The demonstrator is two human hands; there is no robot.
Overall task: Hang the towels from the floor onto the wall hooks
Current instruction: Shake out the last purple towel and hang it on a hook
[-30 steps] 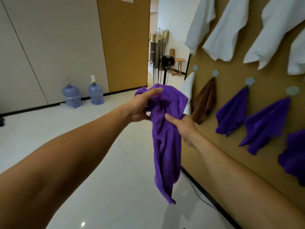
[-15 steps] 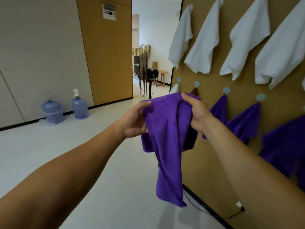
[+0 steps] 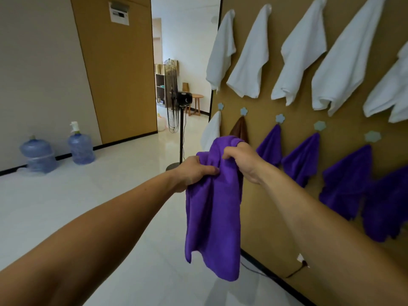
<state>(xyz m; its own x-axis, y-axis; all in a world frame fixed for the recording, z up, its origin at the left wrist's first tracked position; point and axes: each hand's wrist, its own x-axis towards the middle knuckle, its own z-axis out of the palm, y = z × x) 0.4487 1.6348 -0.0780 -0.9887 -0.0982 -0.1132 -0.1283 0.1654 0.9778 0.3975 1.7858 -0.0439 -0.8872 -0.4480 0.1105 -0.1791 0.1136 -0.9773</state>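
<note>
A purple towel (image 3: 213,217) hangs in front of me, held at its top edge by both hands. My left hand (image 3: 195,172) grips its left side and my right hand (image 3: 242,161) grips the bunched top right corner. To the right stands a brown board wall (image 3: 265,213) with flower-shaped hooks (image 3: 280,118). Several white towels (image 3: 249,60) hang on the upper row. The lower row holds a white towel (image 3: 210,131), a brown towel (image 3: 239,129) and several purple towels (image 3: 303,157). The held towel is in front of the brown one, apart from the wall.
A standing fan (image 3: 176,102) is on the white tiled floor (image 3: 99,206) ahead, near the doorway. Two blue water jugs (image 3: 81,145) stand against the left wall. A dark cable (image 3: 293,272) runs along the base of the board wall.
The view has tilted up, showing more of the upper white towels. My hands have drawn closer together on the towel's top edge, bunching it, and sit lower in view.
</note>
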